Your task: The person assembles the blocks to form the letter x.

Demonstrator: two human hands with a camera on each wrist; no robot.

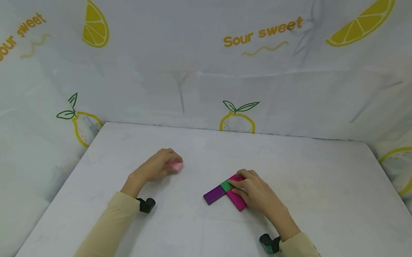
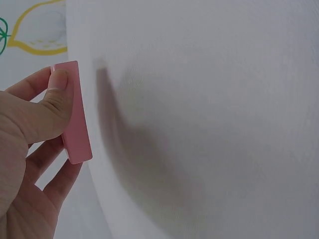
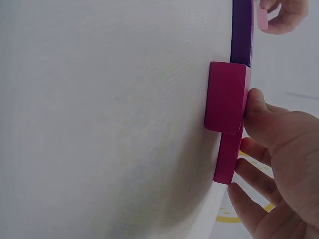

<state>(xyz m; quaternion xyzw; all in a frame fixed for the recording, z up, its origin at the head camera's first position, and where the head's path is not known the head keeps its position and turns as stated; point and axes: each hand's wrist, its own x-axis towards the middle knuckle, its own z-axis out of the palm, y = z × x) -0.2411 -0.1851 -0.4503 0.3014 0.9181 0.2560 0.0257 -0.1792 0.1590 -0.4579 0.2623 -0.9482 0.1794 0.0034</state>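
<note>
My left hand (image 1: 160, 166) pinches a pink block (image 2: 77, 117) between thumb and fingers, a little above the white tabletop at the left. The left wrist view shows the thumb lying along its near face. To the right, a purple block (image 1: 214, 194), a green block (image 1: 226, 185) and two magenta blocks lie together on the table. One magenta block (image 1: 236, 201) points toward the lower right; the farther magenta block (image 3: 228, 159) is partly under my right hand (image 1: 256, 190). That hand's bent fingers hold the farther block, with the thumb at the nearer one. Their exact contact is partly hidden.
A white tabletop (image 1: 177, 236) lies under both hands. Behind and beside it hangs a pale cloth (image 1: 151, 74) printed with lemons and lettering. Dark camera mounts sit at the left wrist (image 1: 146, 205) and right wrist (image 1: 270, 243).
</note>
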